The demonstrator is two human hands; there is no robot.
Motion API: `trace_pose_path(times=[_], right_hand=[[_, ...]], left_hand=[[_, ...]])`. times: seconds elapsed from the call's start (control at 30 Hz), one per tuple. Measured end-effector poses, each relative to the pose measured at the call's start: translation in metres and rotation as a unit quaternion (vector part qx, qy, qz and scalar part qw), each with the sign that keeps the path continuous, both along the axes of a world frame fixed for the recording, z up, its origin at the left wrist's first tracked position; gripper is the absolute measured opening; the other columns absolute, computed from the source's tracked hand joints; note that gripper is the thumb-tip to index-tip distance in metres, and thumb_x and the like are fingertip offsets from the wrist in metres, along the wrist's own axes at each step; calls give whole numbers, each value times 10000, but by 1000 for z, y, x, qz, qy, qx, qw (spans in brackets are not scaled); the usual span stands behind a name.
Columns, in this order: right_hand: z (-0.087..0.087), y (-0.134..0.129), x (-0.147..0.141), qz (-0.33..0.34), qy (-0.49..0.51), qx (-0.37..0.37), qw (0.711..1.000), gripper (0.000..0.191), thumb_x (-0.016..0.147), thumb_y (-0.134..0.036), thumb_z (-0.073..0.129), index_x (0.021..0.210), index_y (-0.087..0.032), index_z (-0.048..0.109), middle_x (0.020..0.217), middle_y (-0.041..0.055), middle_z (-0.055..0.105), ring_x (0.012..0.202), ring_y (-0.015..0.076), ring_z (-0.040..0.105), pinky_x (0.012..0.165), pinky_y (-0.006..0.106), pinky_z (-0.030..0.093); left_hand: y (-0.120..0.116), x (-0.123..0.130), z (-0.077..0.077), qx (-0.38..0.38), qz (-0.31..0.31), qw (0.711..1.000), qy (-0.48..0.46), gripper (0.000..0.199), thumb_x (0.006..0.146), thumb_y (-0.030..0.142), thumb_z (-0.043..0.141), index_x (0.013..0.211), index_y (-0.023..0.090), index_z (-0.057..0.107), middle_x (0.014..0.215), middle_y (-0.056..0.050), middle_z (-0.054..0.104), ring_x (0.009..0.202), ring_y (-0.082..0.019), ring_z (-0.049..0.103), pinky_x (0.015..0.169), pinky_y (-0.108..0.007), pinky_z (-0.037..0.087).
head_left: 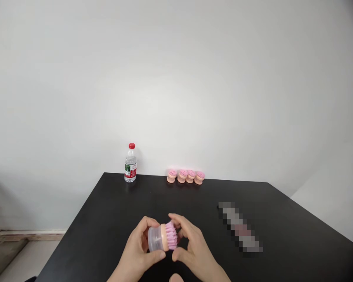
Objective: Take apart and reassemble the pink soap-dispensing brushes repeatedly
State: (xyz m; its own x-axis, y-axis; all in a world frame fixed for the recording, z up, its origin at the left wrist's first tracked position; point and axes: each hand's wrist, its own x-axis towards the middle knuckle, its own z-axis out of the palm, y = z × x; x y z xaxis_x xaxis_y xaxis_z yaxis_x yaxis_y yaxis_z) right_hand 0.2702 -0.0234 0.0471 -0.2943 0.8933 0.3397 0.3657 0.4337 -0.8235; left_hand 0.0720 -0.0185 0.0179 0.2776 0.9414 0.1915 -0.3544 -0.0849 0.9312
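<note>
Just above the table's front edge, a small scrub brush (162, 237) lies on its side in my left hand (139, 246). It has a clear plastic cup, a peach ring and pink bristles pointing right. My left fingers and thumb are closed around the clear cup. Curved about the bristle end is my right hand (192, 246), its thumb and fingers apart; whether its fingertips touch the bristles I cannot tell. Below, a rounded peach-coloured thing (176, 277) is cut off by the frame's bottom edge.
Several peach brush heads (190, 176) with pink bristles stand in a row at the back of the black table (106, 219), near the white wall. To their left stands a water bottle (130, 164) with a red cap. A blurred-out long object (239, 227) lies at the right.
</note>
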Motion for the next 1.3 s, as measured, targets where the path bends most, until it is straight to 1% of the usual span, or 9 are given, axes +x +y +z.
trace_pose_path(times=[0.07, 0.17, 0.33, 0.47, 0.63, 0.8, 0.93, 1.07, 1.3], right_hand=[[2, -2, 1, 5, -5, -3, 1000, 848, 647, -502, 891, 1390, -286, 543, 1348, 107, 586, 1090, 297, 649, 884, 392, 583], [6, -4, 0, 29, -23, 17, 999, 651, 789, -335, 810, 1386, -325, 554, 1409, 87, 559, 1257, 299, 567, 1035, 427, 501], [4, 1, -3, 17, 29, 31, 999, 557, 768, -491, 810, 1250, -262, 649, 991, 52, 669, 828, 220, 667, 729, 326, 576], [5, 1, -5, 21, 53, 34, 998, 734, 666, -605, 846, 1274, -253, 633, 1149, 96, 633, 991, 269, 660, 787, 342, 583], [8, -3, -7, 14, 38, 38, 998, 407, 822, -382, 774, 1192, -250, 670, 1103, 79, 663, 977, 242, 670, 821, 328, 570], [6, -4, -16, -14, 19, 57, 998, 345, 829, -217, 727, 1167, -234, 659, 1106, 69, 669, 982, 234, 667, 871, 347, 563], [16, -10, -14, -2, -33, 65, 997, 540, 772, -159, 761, 1277, -247, 590, 1257, 87, 630, 1148, 270, 605, 982, 414, 533], [23, -24, 3, -26, -90, 3, 996, 700, 726, -156, 791, 1366, -271, 531, 1329, 86, 583, 1140, 273, 603, 915, 392, 573], [-9, -46, 20, 158, -291, -22, 943, 495, 729, -119, 779, 1196, -266, 711, 1191, 75, 708, 1061, 296, 604, 878, 379, 553]], left_hand=[[-1, 0, 2, -12, 11, 1000, 4, 532, 595, 395, 917, 985, 226, 596, 900, 10, 589, 767, -146, 540, 661, -255, 396], [-3, 0, 8, -34, 5, 999, 9, 521, 610, 399, 908, 982, 226, 586, 849, 22, 606, 732, -131, 526, 645, -242, 377], [-4, 1, 8, -34, -22, 999, 6, 523, 601, 382, 912, 961, 223, 566, 847, 17, 618, 729, -130, 519, 650, -246, 372], [0, 2, -1, -24, -10, 999, 21, 544, 599, 388, 908, 992, 231, 566, 858, 17, 594, 728, -136, 510, 636, -247, 369], [-2, 1, 2, 29, 32, 997, 62, 477, 636, 428, 875, 958, 248, 572, 907, 8, 544, 755, -165, 526, 646, -269, 415], [-10, -2, 16, 188, 140, 927, 291, 173, 826, 252, 714, 987, 258, 650, 1057, -75, 637, 962, -281, 596, 829, -388, 451], [-11, -5, 25, 219, 184, 880, 379, 338, 800, 214, 714, 1125, 306, 709, 1045, -81, 716, 1005, -336, 582, 843, -436, 417], [-3, -10, 26, 110, 167, 938, 283, 367, 722, 189, 772, 1075, 260, 703, 1037, -72, 715, 1000, -320, 613, 905, -446, 442], [0, -8, 21, -106, 100, 989, -12, 631, 514, 272, 948, 1044, 220, 610, 889, 9, 689, 815, -180, 651, 730, -276, 476]])
